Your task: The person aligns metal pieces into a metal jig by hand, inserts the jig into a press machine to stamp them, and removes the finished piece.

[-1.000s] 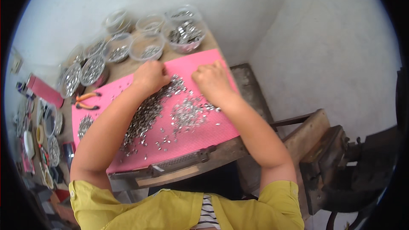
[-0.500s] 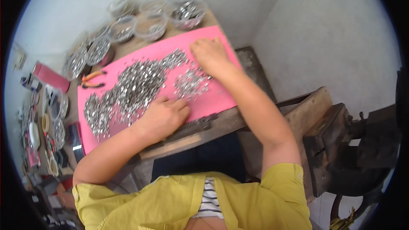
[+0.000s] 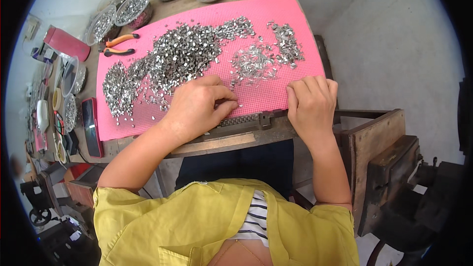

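From afar I see the left hand (image 3: 201,104) by metal bits (image 3: 185,51), the right hand (image 3: 314,104) on the mat (image 3: 261,96) (either's grip, I can't tell).

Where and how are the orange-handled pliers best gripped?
Probably around both handles, coming from the right with the left hand, the nearer one. The orange-handled pliers lie with jaws pointing left and handles splayed rightward over the pink mat, leaving that end accessible.

We see silver-grey metal pieces (image 3: 185,51) on a pink, finely gridded mat (image 3: 263,91), the surface (image 3: 87,83) brown beneath; toward its left edge, orange-and-black pliers (image 3: 121,39) and a red-rimmed black phone (image 3: 92,128); at its near edge, a yellow shirt (image 3: 197,212) over a dark-striped white top (image 3: 254,216).
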Tool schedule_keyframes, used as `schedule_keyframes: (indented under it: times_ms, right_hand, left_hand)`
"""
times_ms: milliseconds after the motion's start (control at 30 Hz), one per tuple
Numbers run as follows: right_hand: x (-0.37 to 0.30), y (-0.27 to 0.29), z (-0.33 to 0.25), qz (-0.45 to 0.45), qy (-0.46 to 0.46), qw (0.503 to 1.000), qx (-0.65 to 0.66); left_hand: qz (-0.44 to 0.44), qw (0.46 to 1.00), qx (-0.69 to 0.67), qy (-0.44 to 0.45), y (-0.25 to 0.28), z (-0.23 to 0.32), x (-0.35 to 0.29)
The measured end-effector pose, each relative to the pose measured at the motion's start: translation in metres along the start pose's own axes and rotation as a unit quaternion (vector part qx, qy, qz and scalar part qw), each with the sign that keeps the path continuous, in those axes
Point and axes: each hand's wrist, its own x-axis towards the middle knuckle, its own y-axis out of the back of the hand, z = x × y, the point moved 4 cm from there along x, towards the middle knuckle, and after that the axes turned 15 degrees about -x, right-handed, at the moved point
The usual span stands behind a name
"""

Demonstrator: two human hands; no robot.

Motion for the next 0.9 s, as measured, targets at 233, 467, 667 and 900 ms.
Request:
schedule_keyframes:
  times_ms: [233,467,667,900]
  right_hand:
    - [0.0,-0.002,0.013,-0.033,-0.052,0.988,0.14]
    - [-0.012,-0.005,0.024,-0.037,-0.129,0.978,0.156]
    - [-0.011,-0.01,0.013,-0.015,-0.116,0.988,0.103]
    - [-0.007,-0.012,0.016,-0.014,-0.156,0.979,0.13]
  left_hand:
    - [0.006,0.998,0.064,0.003,-0.016,0.004,0.001]
    - [-0.021,0.998,0.05,-0.037,-0.022,0.006,0.002]
    - [-0.017,0.999,-0.027,0.016,-0.016,0.013,-0.006]
    - [0.038,0.996,-0.08,0.025,-0.002,0.013,-0.028]
